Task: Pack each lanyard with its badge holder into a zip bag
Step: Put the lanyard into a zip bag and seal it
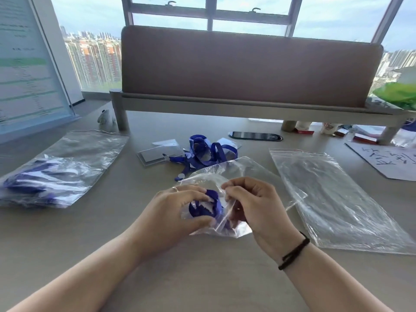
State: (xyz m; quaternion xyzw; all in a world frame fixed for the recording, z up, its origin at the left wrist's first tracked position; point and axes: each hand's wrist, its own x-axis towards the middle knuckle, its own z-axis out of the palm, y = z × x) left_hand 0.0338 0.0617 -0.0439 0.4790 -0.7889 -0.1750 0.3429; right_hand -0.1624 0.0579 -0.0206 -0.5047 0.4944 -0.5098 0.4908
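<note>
Item in hand: one clear zip bag (221, 176), lying crumpled on the grey desk (202, 278) directly before the person, its mouth turned toward them. Left hand (177, 212) was curled around a bunched blue lanyard (203, 204) at the bag's opening, fingers wrapped over the folds; whether a badge holder sat inside the bundle could not be told. Right hand (254, 201) pinched the plastic edge of the bag's mouth between thumb and fingertips, a dark cord bracelet (293, 251) at the wrist. Behind the bag: a loose tangle of blue lanyards (202, 152) with clear badge holders (155, 154) beside and touching it. Far left: a filled zip bag (63, 167) containing blue and white items. Right: a stack of flat empty zip bags (337, 199), red strip at the top edge. Further right: a white sheet with handwriting (387, 161). Rear: a padded desk partition (247, 66) on a raised shelf, a dark phone (255, 135) lying beneath it.
</note>
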